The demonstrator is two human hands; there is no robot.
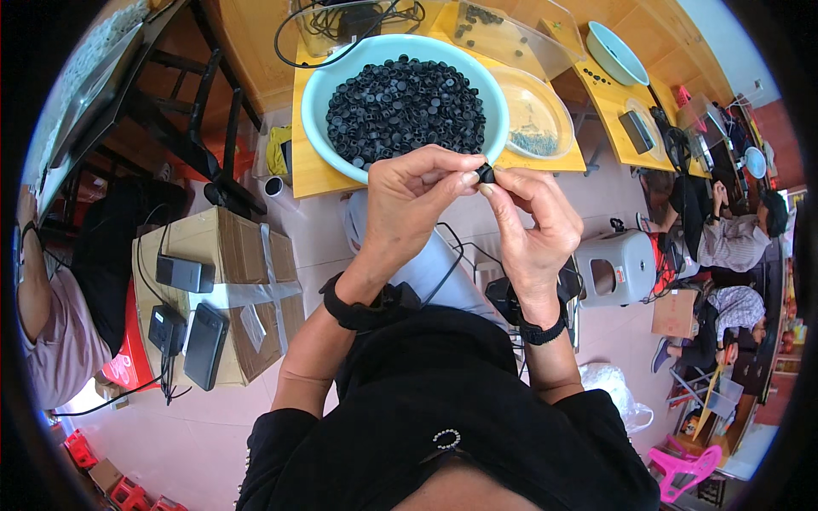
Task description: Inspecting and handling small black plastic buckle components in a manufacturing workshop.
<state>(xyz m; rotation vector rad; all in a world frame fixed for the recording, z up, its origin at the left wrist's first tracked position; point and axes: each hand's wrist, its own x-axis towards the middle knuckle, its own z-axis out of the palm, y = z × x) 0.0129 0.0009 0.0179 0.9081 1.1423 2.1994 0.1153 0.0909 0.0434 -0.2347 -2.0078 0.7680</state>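
Between my two hands is a small black round cap [486, 174], pinched by the fingertips at the near edge of the basin. My left hand [413, 194] grips it from the left with thumb and forefinger. From the right, the thumb and forefinger of my right hand [537, 217] close on its other side. Behind them a light blue basin [319, 128] stands on a yellow table [308, 175], heaped with many small black caps [405, 111]. Right of the basin lies a clear round tray [554, 106] with a scatter of tiny bluish pieces [535, 141].
A clear bin [511, 38] and black cables [366, 17] are at the table's back. A taped cardboard box [247, 255] with black devices [204, 341] stands to the left, a grey stool [618, 268] to the right. Other people sit at both sides.
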